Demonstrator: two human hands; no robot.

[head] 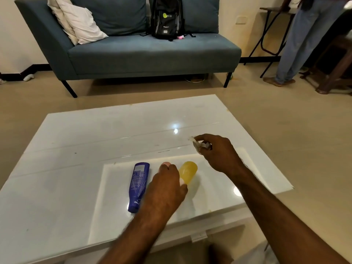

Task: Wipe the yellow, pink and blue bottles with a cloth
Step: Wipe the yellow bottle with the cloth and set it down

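step: take pink bottle (165,164) for wiping | left hand (167,184) closed around it, between blue bottle (138,184) on its left and yellow bottle (187,171) on its right, all 3 lying on the tabletop (76,149) | right hand (219,152) above, pinching crumpled cloth (197,144) | advice: lift the bottle clear of its neighbours, spread the cloth, rub along the body while turning.

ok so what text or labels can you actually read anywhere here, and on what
Nothing reads with certainty.
Blue bottle: dense white print on its label, too small and blurred to read.
Backpack on the sofa: pale letters beside a green dot, perhaps "PFII", too blurred to confirm; a smaller line and a patch below, unreadable.
Yellow bottle: no text visible.
Pink bottle: mostly hidden under the left hand, no text showing.
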